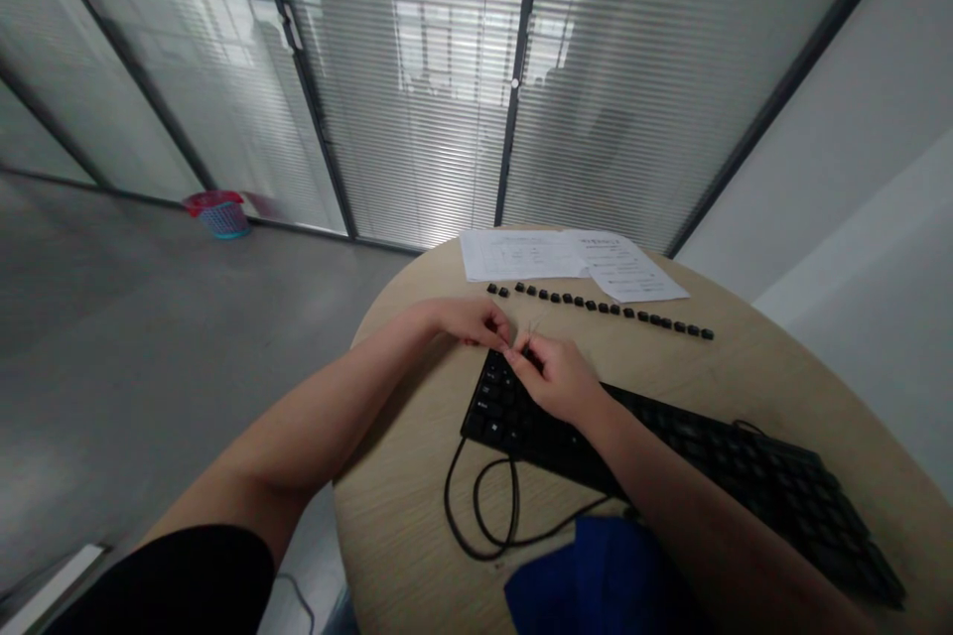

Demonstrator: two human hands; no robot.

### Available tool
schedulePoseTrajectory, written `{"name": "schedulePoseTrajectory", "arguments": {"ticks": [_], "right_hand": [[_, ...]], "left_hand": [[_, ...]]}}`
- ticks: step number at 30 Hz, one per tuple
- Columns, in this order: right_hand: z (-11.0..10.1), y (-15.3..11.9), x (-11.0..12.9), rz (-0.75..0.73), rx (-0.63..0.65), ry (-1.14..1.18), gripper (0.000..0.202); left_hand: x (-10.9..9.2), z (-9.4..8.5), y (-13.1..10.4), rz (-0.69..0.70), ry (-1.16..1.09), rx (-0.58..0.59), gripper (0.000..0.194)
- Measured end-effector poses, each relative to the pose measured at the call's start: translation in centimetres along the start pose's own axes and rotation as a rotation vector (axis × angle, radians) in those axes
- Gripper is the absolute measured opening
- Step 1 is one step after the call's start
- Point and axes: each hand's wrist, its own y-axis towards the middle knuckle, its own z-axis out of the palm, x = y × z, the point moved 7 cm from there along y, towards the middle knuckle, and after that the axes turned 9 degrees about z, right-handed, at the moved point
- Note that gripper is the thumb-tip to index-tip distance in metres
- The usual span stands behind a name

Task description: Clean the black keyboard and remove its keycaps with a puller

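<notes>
A black keyboard [670, 432] lies aslant on the round wooden table [402, 437]. At its upper left corner my two hands meet, fingertips almost touching. My left hand [476, 320] is closed, its fingers pinched together; what it may hold is too small to name. My right hand [552, 375] is closed too, thumb against fingers, on a thin wire tool that sticks up from its fingertips. Beyond the hands runs a row of several loose black keycaps [591, 306], with two set a little apart at the left end.
Printed papers [521, 255] lie at the table's far edge. A black cable [476, 553] loops below the keyboard, beside a blue cloth [603, 575]. On the floor at the far left stands a red and blue basket [223, 216] near the glass wall with blinds.
</notes>
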Motion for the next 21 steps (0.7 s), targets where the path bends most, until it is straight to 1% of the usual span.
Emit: {"name": "schedulePoseTrajectory", "arguments": {"ticks": [2, 5, 11, 13, 16, 18, 21], "right_hand": [[0.0, -0.1, 0.1, -0.014, -0.020, -0.008, 0.020], [-0.3, -0.1, -0.6, 0.033, -0.095, 0.019, 0.024], [-0.6, 0.0, -1.6, 0.083, -0.206, 0.069, 0.026], [-1.1, 0.0, -2.2, 0.131, -0.285, 0.127, 0.029], [-1.9, 0.0, -3.4, 0.250, -0.403, 0.262, 0.032], [-1.9, 0.2, -3.8, 0.299, -0.402, 0.338, 0.035], [-1.8, 0.6, -4.0, 0.337, -0.382, 0.448, 0.039]], "left_hand": [[0.1, 0.0, 0.0, -0.016, 0.001, -0.005, 0.022], [0.3, 0.0, -0.1, -0.024, -0.014, -0.017, 0.023], [0.5, -0.1, -0.2, 0.011, -0.023, -0.015, 0.023], [0.7, -0.1, -0.2, 0.001, -0.019, -0.016, 0.023], [0.8, 0.0, -0.1, -0.010, -0.006, -0.012, 0.023], [0.5, -0.2, 0.0, 0.014, 0.014, -0.048, 0.022], [-1.0, -1.1, 0.0, 0.115, 0.062, -0.175, 0.025]]}}
